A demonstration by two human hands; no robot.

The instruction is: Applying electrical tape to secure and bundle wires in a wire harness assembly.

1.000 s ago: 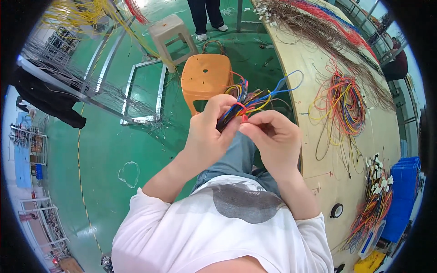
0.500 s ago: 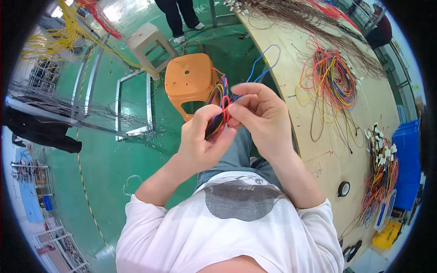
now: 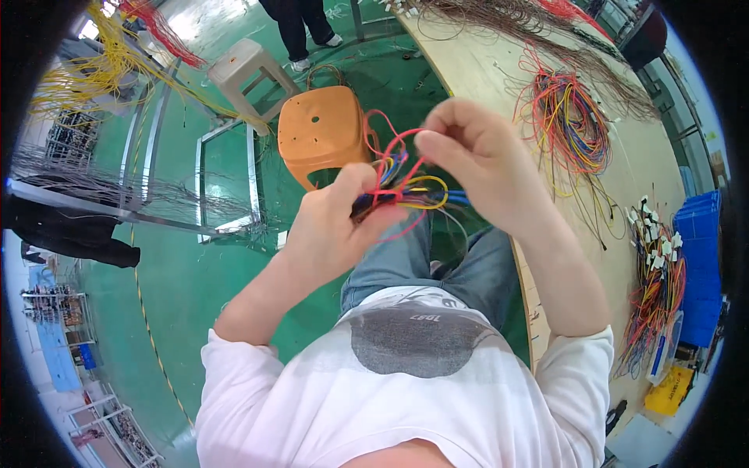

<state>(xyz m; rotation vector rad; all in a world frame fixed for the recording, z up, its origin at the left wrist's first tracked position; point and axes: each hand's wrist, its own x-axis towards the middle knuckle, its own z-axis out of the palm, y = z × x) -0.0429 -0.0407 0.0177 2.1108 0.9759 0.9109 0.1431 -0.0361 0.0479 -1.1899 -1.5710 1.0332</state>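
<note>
Above my lap, my left hand point(image 3: 335, 222) is closed round a bundle of wires point(image 3: 421, 196) in yellow, blue, black and other colours. A red wire point(image 3: 406, 140) crosses the bundle beside my left fingertips and rises in a loop. My right hand point(image 3: 484, 160), up and to the right of the bundle, pinches this red wire between thumb and forefinger. The part of the bundle inside my left palm is hidden.
An orange stool point(image 3: 320, 132) stands just beyond my hands, with a grey stool point(image 3: 246, 70) behind it. On the wooden table point(image 3: 468, 78) to the right lie a coil of coloured wires point(image 3: 573, 125) and another bundle with white connectors point(image 3: 655, 249). A person's legs point(image 3: 300, 31) show at the far side.
My right hand has moved up and right, away from my left, drawing the red wire out into a longer loop. The bundle now shows more openly between my hands.
</note>
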